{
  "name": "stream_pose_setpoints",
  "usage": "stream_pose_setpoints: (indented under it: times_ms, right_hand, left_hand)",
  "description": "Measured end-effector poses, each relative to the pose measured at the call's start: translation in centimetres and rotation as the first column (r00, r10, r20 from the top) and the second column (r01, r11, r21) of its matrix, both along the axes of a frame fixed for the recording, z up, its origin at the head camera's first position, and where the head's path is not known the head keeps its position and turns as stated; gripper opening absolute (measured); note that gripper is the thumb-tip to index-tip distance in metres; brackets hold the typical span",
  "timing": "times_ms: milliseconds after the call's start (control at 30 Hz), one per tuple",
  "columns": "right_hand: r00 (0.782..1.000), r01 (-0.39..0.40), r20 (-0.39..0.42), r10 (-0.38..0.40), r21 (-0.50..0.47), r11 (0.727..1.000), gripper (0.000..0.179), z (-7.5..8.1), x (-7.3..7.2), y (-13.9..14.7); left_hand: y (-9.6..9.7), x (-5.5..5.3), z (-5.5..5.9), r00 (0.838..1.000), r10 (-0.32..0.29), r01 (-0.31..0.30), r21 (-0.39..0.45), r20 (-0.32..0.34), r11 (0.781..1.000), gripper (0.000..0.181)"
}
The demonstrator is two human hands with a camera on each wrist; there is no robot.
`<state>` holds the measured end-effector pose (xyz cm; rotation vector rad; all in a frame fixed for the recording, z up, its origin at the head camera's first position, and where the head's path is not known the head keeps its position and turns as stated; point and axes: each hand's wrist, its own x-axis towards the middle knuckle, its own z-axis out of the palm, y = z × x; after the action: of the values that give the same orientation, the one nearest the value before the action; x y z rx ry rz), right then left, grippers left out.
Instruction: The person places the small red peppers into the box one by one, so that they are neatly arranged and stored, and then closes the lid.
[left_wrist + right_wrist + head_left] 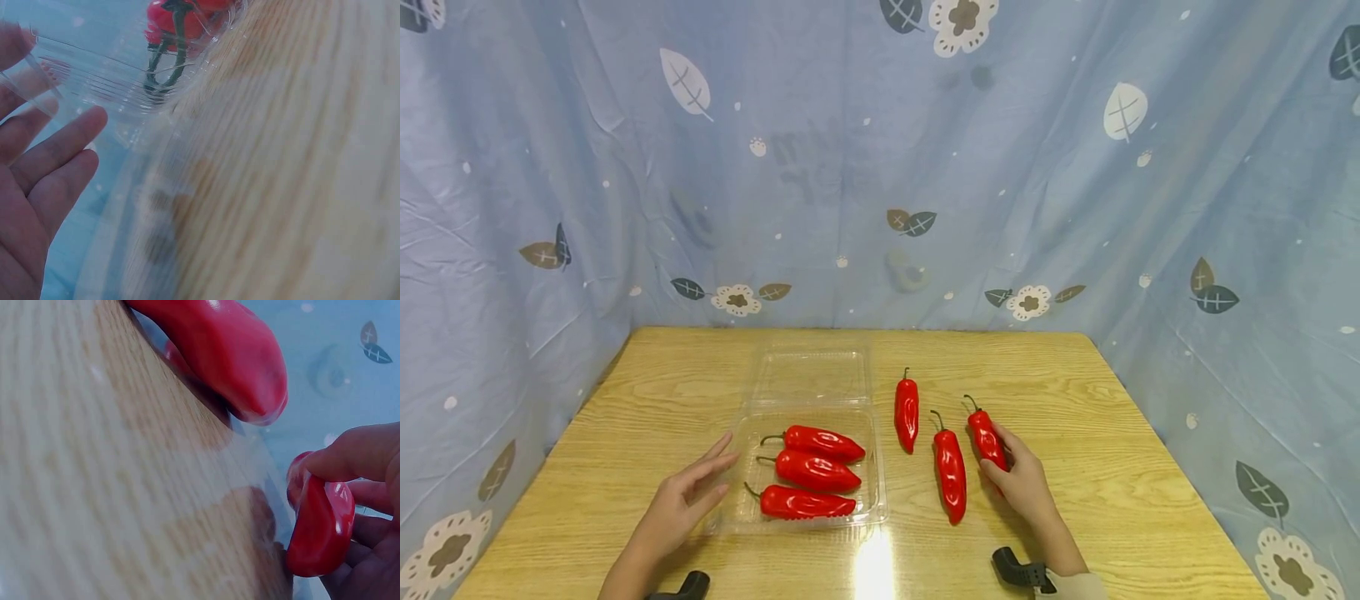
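Note:
A clear plastic clamshell box (880, 467) stands with its lid folded back, and three red peppers (816, 472) with green stems lie side by side in it. At its left wall is my left hand (679, 502), fingers spread and nearly straight; in the left wrist view the fingertips (94, 122) are right at the clear plastic. My right hand (1021, 483) pinches a red pepper (987, 437) between thumb and fingers, stem pointing away. In the right wrist view this pepper (322, 537) shows its lower end between the fingers.
Two more red peppers lie on the wooden table (1045, 375): one pepper (951, 475) just left of my right hand, another pepper (907, 412) farther back, near the box. A blue patterned curtain (850, 167) hangs behind the table and at both sides.

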<state>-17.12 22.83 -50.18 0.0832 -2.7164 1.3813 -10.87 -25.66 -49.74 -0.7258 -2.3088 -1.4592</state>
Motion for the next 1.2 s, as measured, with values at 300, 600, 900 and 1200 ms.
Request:
stream_pose_setpoints:
  times_ms: [300,600,900,1200]
  right_hand:
    - [1.0,-0.004,0.025,0.009,-0.162,0.987,0.062,0.0,-0.3,0.3]
    - [1.0,-0.029,-0.008,0.027,-0.337,0.941,0.061,0.7,0.0,-0.2]
    - [0.995,-0.094,-0.064,0.075,-0.401,0.911,0.059,1.5,0.5,-1.1]
    - [0.973,-0.227,-0.137,0.185,-0.449,0.864,0.057,1.7,0.2,-2.6]
  left_hand:
    - [0.0,0.0,0.1,1.0,0.014,-0.014,-0.015,0.007,1.0,0.036]
    - [0.1,0.0,0.0,1.0,0.001,-0.001,-0.001,0.007,1.0,0.036]
    - [0.0,-0.1,-0.2,1.0,-0.012,0.012,0.008,-0.004,1.0,0.036]
    - [-0.2,-0.1,-0.3,1.0,-0.012,0.012,0.003,0.017,1.0,0.037]
